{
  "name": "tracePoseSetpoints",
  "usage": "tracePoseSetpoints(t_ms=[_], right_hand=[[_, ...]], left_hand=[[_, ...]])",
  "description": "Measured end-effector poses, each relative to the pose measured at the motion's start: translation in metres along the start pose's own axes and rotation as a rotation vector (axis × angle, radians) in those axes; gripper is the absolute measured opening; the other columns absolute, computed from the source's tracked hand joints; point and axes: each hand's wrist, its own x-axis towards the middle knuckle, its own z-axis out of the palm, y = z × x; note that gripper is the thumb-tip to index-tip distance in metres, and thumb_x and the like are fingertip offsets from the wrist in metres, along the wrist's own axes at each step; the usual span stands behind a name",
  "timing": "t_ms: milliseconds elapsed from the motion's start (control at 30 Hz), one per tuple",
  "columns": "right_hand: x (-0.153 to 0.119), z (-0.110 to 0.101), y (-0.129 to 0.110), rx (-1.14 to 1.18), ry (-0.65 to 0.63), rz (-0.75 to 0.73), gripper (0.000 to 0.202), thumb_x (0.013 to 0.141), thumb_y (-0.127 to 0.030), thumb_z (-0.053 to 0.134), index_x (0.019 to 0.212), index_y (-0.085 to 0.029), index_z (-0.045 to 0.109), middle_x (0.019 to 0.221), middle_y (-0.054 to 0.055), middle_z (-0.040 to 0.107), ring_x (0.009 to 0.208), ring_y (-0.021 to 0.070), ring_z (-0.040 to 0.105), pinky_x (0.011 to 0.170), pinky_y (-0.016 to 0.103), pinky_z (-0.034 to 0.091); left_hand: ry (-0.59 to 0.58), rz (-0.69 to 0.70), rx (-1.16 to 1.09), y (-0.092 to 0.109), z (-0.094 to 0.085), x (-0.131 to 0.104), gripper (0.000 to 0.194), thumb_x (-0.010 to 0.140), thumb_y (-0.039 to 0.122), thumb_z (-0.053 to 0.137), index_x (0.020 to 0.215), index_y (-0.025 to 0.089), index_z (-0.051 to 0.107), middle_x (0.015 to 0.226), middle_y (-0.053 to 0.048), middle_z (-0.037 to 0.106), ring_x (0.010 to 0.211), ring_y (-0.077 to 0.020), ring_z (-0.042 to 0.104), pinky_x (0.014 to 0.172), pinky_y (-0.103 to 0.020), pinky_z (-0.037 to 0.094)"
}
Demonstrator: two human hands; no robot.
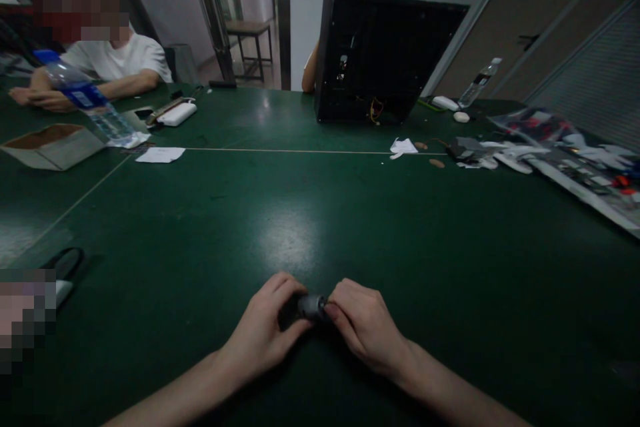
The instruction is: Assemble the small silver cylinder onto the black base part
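A small grey metal cylinder (313,307), much like a little motor, is held low over the green table (320,213) in front of me. On its left side, my left hand (265,320) grips it between curled fingers and thumb. The fingers of my right hand (367,323) are pinched together at its right end, so that end is partly hidden. What exactly the right fingertips pinch there is too small and dark to make out in detail.
A large black cabinet-like case (385,60) stands at the far side, a person behind it. At the far left sit another person (120,60), a water bottle (95,100) and an open box (55,147). Parts and bags (575,153) clutter the right.
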Motion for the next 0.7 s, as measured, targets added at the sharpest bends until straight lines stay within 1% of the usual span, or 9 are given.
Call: tracePoseSetpoints(t_ms=[100,167,267,300,367,433,500,600,700], right_hand=[[0.0009,0.0019,-0.0038,-0.077,0.057,-0.061,0.034,0.098,-0.032,0.031,0.073,-0.017,0.049,0.067,0.002,0.052,0.060,0.0133,0.041,0.057,0.026,0.028],[0.0012,0.0015,-0.0053,-0.075,0.086,-0.071,0.033,0.097,-0.034,0.033,0.073,-0.017,0.048,0.066,0.001,0.051,0.059,0.0131,0.040,0.056,0.026,0.028],[0.0004,-0.0009,-0.0041,-0.001,0.118,-0.016,0.027,0.094,-0.035,0.042,0.073,-0.018,0.046,0.067,0.001,0.049,0.060,0.0129,0.042,0.056,0.026,0.030],[0.0000,-0.0019,-0.0030,0.029,0.132,0.010,0.023,0.092,-0.035,0.046,0.076,-0.018,0.047,0.070,0.001,0.050,0.062,0.0133,0.043,0.058,0.026,0.032],[-0.0004,-0.0035,-0.0008,0.085,0.145,0.053,0.018,0.086,-0.034,0.055,0.088,-0.017,0.049,0.081,0.004,0.054,0.072,0.0157,0.049,0.064,0.027,0.038],[0.0001,-0.0043,0.0005,0.141,0.119,0.062,0.026,0.083,-0.030,0.060,0.102,-0.017,0.048,0.096,0.007,0.056,0.086,0.0186,0.051,0.075,0.031,0.042],[0.0011,-0.0041,0.0005,0.196,0.068,0.049,0.028,0.085,-0.025,0.058,0.111,-0.019,0.047,0.105,0.007,0.056,0.095,0.0192,0.051,0.083,0.033,0.043],[0.0024,-0.0020,-0.0004,0.240,0.029,0.049,0.023,0.087,-0.019,0.053,0.110,-0.021,0.049,0.105,0.006,0.057,0.097,0.0185,0.052,0.086,0.033,0.043],[0.0028,0.0001,-0.0009,0.234,0.026,0.077,0.021,0.086,-0.019,0.056,0.106,-0.021,0.051,0.103,0.006,0.058,0.096,0.0192,0.053,0.085,0.035,0.044]], left_hand=[[-0.014,0.045,0.069,-0.0017,0.0017,-0.0006,0.020,0.079,0.016,0.059,0.099,0.019,0.057,0.101,-0.006,0.055,0.092,-0.0208,0.052,0.080,-0.033,0.045],[-0.011,0.047,0.119,-0.0029,0.0014,-0.0007,0.021,0.083,0.020,0.057,0.103,0.022,0.058,0.102,-0.006,0.055,0.093,-0.0220,0.051,0.081,-0.036,0.044],[-0.013,0.023,0.157,-0.0034,-0.0011,-0.0001,0.023,0.086,0.025,0.054,0.108,0.026,0.059,0.102,-0.005,0.055,0.093,-0.0230,0.050,0.081,-0.038,0.043],[-0.011,0.017,0.160,-0.0030,-0.0020,0.0002,0.023,0.087,0.025,0.054,0.109,0.027,0.060,0.103,-0.005,0.055,0.093,-0.0231,0.050,0.081,-0.039,0.043],[0.009,0.013,0.166,-0.0020,-0.0032,0.0008,0.024,0.086,0.024,0.055,0.109,0.028,0.061,0.103,-0.004,0.055,0.094,-0.0235,0.050,0.081,-0.038,0.043],[0.017,0.025,0.178,-0.0008,-0.0035,0.0012,0.024,0.085,0.024,0.056,0.109,0.028,0.061,0.103,-0.004,0.055,0.094,-0.0238,0.050,0.081,-0.038,0.043],[0.000,0.044,0.194,0.0001,-0.0032,0.0013,0.024,0.086,0.025,0.055,0.110,0.028,0.061,0.103,-0.005,0.055,0.095,-0.0241,0.049,0.082,-0.039,0.042],[-0.032,0.069,0.214,0.0000,-0.0024,0.0006,0.028,0.088,0.023,0.053,0.115,0.028,0.057,0.107,-0.006,0.055,0.099,-0.0245,0.049,0.087,-0.041,0.041],[-0.027,0.064,0.213,-0.0018,-0.0009,-0.0005,0.034,0.087,0.019,0.052,0.120,0.026,0.053,0.113,-0.007,0.054,0.104,-0.0252,0.048,0.091,-0.043,0.039]])
